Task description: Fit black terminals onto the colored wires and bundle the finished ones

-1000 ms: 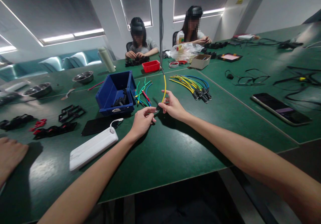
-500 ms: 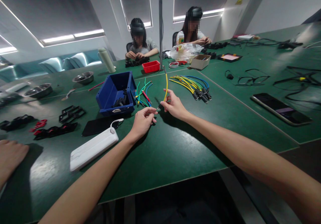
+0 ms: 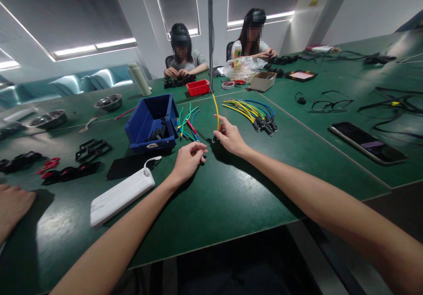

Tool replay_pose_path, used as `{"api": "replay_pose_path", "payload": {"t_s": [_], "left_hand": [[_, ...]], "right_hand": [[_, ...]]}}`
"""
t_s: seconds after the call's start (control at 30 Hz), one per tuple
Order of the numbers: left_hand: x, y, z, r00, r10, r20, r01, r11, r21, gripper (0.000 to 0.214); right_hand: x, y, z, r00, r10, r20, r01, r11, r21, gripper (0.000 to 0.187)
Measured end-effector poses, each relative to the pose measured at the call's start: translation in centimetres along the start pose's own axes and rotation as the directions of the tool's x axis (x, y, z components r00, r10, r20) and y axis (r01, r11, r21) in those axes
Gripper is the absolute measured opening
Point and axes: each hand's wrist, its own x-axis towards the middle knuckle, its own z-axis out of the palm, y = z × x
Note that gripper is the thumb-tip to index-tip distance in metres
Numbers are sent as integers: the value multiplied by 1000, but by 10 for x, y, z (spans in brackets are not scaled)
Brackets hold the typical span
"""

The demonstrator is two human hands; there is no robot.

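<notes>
My right hand (image 3: 231, 137) pinches a yellow cable (image 3: 217, 112) near its lower end. The cable stands nearly upright, its top leaning left; a dark sleeve and small ring lug (image 3: 213, 140) show below my fingers. My left hand (image 3: 190, 159) is just left of that lug, fingers loosely curled and apart, with no object visible in them. Beyond my left hand lie several loose green and blue cables (image 3: 190, 125), with a red piece among them. To the right is a bundle of yellow and blue cables (image 3: 254, 112) with black-sleeved ring lugs.
A blue bin (image 3: 150, 125) holds black sleeves. A white power bank (image 3: 122, 198) and a black flat item (image 3: 124, 167) lie left; a phone (image 3: 368, 143) and glasses (image 3: 332, 105) lie right. A metal pole (image 3: 210, 35) and red tray (image 3: 197, 88) stand ahead. Two people sit opposite; another person's hand (image 3: 15, 211) rests at left.
My right hand has drawn the cable's lug end slightly away from my left fingertips, and its top now leans further left. My left hand has hardly moved.
</notes>
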Motion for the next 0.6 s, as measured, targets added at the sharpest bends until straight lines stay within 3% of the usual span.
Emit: {"api": "replay_pose_path", "payload": {"t_s": [0.6], "left_hand": [[-1,-1,1,999,32,20,-34,997,63,20]], "right_hand": [[6,8,-6,997,-10,-71,1,991,-136,48]]}}
